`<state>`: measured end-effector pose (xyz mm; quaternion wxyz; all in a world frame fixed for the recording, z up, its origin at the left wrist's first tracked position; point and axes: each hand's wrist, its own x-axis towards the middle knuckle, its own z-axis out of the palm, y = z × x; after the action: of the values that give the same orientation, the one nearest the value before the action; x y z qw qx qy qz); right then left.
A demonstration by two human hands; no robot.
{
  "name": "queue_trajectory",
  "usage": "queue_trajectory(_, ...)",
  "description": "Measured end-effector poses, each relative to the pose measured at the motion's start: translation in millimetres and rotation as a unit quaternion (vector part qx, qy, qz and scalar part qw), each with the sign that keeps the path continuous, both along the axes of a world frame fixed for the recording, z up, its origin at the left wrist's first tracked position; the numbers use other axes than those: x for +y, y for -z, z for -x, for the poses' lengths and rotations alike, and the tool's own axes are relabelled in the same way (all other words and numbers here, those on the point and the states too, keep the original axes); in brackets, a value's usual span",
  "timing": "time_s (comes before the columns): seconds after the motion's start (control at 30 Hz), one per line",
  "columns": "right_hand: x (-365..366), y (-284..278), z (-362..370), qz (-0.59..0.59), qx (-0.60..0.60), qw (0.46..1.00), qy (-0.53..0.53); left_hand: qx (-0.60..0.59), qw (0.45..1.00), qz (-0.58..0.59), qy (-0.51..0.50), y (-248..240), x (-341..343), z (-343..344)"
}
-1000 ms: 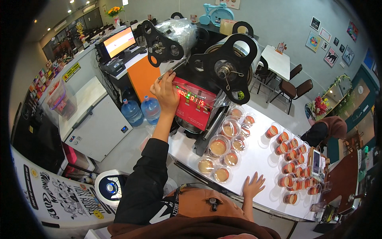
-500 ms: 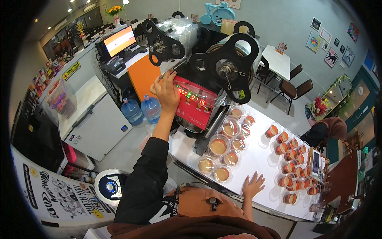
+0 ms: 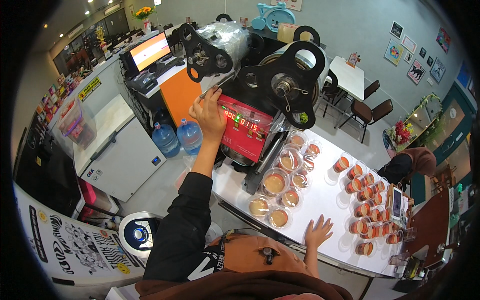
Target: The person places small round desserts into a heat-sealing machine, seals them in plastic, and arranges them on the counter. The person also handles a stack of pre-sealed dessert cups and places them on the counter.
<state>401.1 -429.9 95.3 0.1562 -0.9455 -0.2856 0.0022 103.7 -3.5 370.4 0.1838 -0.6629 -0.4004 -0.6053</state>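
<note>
My left hand (image 3: 209,114) is raised to the upper left corner of a cup sealing machine, its fingers bent around a thin metal rod (image 3: 217,86) there. The machine's red front panel (image 3: 245,128) has a lit digital display. Above it sit a large roll on a black three-armed holder (image 3: 285,82) and a second roll of clear film (image 3: 225,40). My right hand (image 3: 318,233) lies palm down on the white table (image 3: 320,200), fingers spread, holding nothing. Between the machine and that hand stands a cluster of clear cups (image 3: 275,184) with tan and orange contents.
Several more filled cups (image 3: 367,210) stand in rows on the right of the table, beside a phone or small screen (image 3: 397,204). Leftward are a white chest freezer (image 3: 125,150) and blue water jugs (image 3: 190,137). Another person (image 3: 410,165) is beyond the table's right end.
</note>
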Motion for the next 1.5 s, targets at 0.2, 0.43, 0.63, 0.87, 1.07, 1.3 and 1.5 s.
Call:
queue_trajectory(0.2, 0.5, -2.3, 0.5, 0.008, 0.007, 1.000, 0.002, -0.001, 1.000, -0.005, -0.001, 0.7, 1.2, 0.2)
queue_trajectory(0.43, 0.0, 1.0, -0.4, 0.007, 0.002, 1.000, 0.001, 0.000, 1.000, 0.003, -0.001, 0.4, -0.9, 0.0)
queue_trajectory(0.63, 0.5, 0.7, -0.3, 0.006, -0.001, 1.000, -0.003, 0.000, 1.000, 0.004, -0.001, 1.4, -0.4, 1.5)
queue_trajectory(0.87, -0.8, 1.8, 0.3, -0.006, -0.004, 1.000, -0.002, 0.001, 1.000, 0.005, 0.000, 2.3, -0.4, 0.0)
queue_trajectory(1.07, -0.5, 4.3, -1.4, -0.004, -0.006, 1.000, -0.001, -0.003, 1.000, 0.006, 0.004, 3.5, -0.6, -0.5)
queue_trajectory(1.3, -0.3, 2.4, -0.4, -0.002, -0.005, 1.000, -0.001, -0.009, 1.000, 0.000, 0.011, 4.2, 1.0, -0.4)
queue_trajectory(1.5, -0.4, 3.2, -0.5, -0.003, -0.002, 1.000, 0.000, -0.015, 1.000, -0.002, 0.022, 3.8, 1.1, -0.5)
